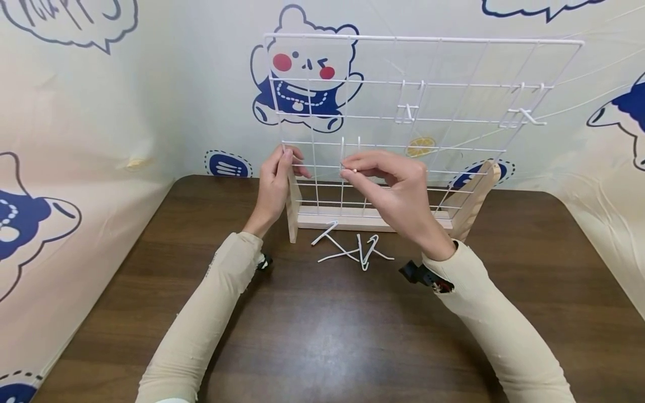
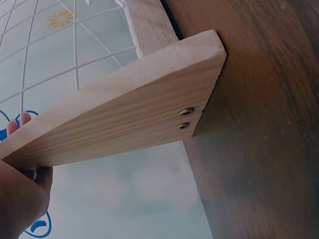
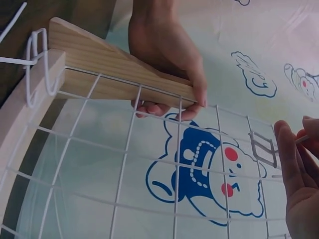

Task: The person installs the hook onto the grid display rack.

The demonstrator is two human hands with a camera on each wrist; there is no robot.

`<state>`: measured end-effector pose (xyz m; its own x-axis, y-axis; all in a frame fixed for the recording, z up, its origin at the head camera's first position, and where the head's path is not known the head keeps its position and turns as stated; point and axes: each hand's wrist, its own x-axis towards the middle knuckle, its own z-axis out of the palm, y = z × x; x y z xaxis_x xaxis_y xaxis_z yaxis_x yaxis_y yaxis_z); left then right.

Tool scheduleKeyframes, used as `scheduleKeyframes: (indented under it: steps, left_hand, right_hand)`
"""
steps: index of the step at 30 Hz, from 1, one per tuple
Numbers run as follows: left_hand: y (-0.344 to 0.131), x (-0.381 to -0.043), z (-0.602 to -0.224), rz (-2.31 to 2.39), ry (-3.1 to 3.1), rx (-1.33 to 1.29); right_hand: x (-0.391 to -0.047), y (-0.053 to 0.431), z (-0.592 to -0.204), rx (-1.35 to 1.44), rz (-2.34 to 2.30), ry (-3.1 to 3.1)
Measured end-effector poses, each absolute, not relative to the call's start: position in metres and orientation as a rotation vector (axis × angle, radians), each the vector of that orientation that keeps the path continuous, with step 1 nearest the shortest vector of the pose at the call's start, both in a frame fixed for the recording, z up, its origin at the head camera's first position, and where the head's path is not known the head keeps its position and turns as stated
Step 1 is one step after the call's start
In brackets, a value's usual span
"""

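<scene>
A white wire grid rack (image 1: pixel 425 39) stands upright between wooden end supports. My left hand (image 1: pixel 274 182) grips the left wooden support (image 2: pixel 134 99) near its top, with fingers around its edge, as the right wrist view also shows. With thumb and fingertips, my right hand (image 1: pixel 398 184) pinches the arm of a white wire hook (image 3: pixel 264 149) at the grid's lower left part. Its two upright prongs rise above the fingers in the head view; whether they are seated over a grid wire I cannot tell.
Two more hooks, a middle hook (image 1: pixel 409 112) and a right hook (image 1: pixel 524 115), hang on the grid. Several loose wire hooks (image 1: pixel 365 260) lie on the brown table (image 1: pixel 322 336) before the wooden base bar (image 1: pixel 347 222). A printed cloth (image 1: pixel 166 101) hangs behind.
</scene>
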<state>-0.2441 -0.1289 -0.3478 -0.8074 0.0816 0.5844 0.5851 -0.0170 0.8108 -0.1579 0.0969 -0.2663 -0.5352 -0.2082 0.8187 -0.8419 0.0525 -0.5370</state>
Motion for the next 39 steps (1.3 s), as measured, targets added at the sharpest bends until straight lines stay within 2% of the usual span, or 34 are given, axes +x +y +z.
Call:
scheduleKeyframes:
  steps: [29,39]
  left_hand:
    - [-0.125,-0.238,-0.340,-1.885,-1.887,-0.711]
    - [-0.127,-0.245,-0.348,-1.873,-1.872,-0.707]
  right_hand:
    - [-0.192,0.068,-0.250,1.007,1.466,-1.733]
    - [-0.205,0.065,-0.262,1.029,1.402,-1.774]
